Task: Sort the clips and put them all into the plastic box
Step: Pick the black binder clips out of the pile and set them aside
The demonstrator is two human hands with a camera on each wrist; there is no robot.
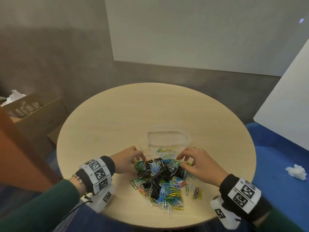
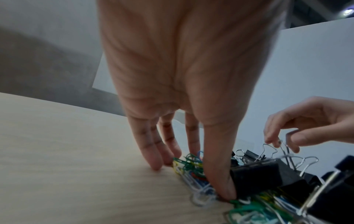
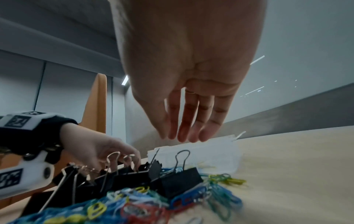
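The clip pile is touched by both spread hands, left hand and right hand; bare tabletop is seen above the plastic box.

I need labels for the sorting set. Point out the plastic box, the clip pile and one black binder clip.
plastic box (image 1: pixel 168 139): head view, its clear near wall.
clip pile (image 1: pixel 170 192): head view, coloured paper clips at its near middle.
binder clip (image 3: pixel 180 181): right wrist view, its black body.

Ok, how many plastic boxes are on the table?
1. The clear plastic box stands just beyond the clip pile, with a few paper clips already inside. No second box shows in any view.
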